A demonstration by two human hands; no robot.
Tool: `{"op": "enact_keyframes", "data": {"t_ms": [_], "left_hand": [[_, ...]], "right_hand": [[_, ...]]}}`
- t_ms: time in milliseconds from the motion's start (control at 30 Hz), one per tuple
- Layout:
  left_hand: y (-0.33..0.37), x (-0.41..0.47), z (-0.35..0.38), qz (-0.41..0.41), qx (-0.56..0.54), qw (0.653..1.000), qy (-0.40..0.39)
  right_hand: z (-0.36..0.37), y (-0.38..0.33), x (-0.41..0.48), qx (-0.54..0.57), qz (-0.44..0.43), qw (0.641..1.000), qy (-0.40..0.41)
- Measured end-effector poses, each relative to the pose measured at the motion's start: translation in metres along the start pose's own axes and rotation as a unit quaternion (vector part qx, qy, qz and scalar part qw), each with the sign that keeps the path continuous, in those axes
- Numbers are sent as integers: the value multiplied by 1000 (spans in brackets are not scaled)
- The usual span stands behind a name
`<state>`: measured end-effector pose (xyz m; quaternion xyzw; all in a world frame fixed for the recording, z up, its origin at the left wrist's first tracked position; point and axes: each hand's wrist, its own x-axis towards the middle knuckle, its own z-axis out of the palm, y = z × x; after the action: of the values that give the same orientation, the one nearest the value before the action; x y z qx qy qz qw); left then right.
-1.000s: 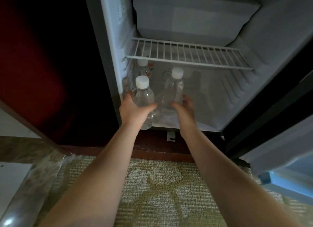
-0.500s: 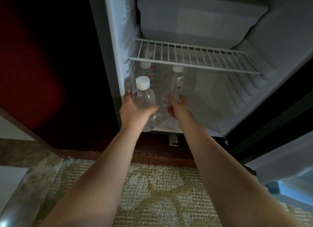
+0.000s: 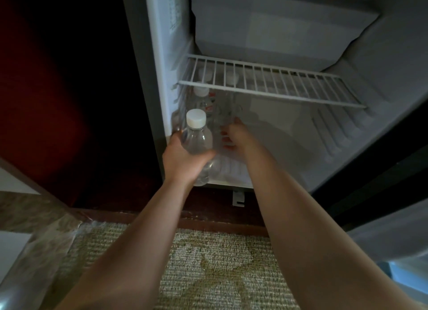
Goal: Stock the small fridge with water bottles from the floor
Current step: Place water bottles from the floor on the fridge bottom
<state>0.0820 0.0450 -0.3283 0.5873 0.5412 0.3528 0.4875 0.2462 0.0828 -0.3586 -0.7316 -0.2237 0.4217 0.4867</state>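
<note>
- Left hand [image 3: 183, 160]: grip closed around the body of a clear water bottle [image 3: 196, 145], white cap up, held at the front-left lip of the fridge [image 3: 347, 55], not yet set down.
- Right hand [image 3: 234, 137]: reached further into the lower compartment, fingers curled on a second bottle [image 3: 223, 115]. Blurred, so I can't tell if that grip is fully closed or letting go.
- Beyond both hands, at least one more capped bottle [image 3: 201, 93] stands at the back-left corner; white caps show through the wire shelf [image 3: 266, 85] above it. Exact count unclear.
- Progress, my read: partly stocked. A few bottles are in, two are being placed now.
- No bottles visible on the carpet [image 3: 208, 263] below the arms, so what remains on the floor can't be judged from here.
- Space: the compartment floor right of the right hand is bare, and the wire shelf looks unloaded.
- Obstructions: the wire shelf sits just above the cap level, so headroom is tight. Standing bottles are just beyond the left grip, so there's a knock-over risk when sliding the held one in. The fridge's left wall is close beside the left hand.
</note>
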Motion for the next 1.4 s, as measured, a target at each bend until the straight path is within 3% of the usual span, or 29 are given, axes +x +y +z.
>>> {"op": "enact_keyframes", "data": {"t_ms": [133, 233, 300, 467, 533, 733, 933, 1133, 1267, 1400], "left_hand": [[2, -4, -1, 1, -3, 1000, -9], [7, -6, -1, 1, -8, 1000, -13], [10, -7, -1, 2, -19, 1000, -15], [16, -18, 1, 22, -26, 999, -4], [17, -24, 3, 34, -15, 999, -7], [19, -24, 7, 54, 14, 997, -44], [17, -17, 1, -30, -58, 992, -112], [-11, -6, -3, -129, 123, 964, -196], [-13, 0, -3, -131, 167, 950, -231], [-16, 4, -1, -117, 197, 942, -244]], "right_hand": [[-7, 3, -8, 13, 13, 1000, -14], [-9, 10, -25, 76, -3, 996, 45], [-13, 18, -46, 102, -36, 993, 41], [-32, 46, -103, -49, -130, 976, -168], [-27, 49, -115, -116, -152, 960, -203], [-10, 62, -112, -119, -231, 964, -56], [-21, 51, -75, -118, -210, 970, 2], [-18, 53, -45, -79, -174, 981, 38], [-16, 51, -32, -83, -171, 980, 52], [-13, 45, -15, -180, -158, 966, 94]]}}
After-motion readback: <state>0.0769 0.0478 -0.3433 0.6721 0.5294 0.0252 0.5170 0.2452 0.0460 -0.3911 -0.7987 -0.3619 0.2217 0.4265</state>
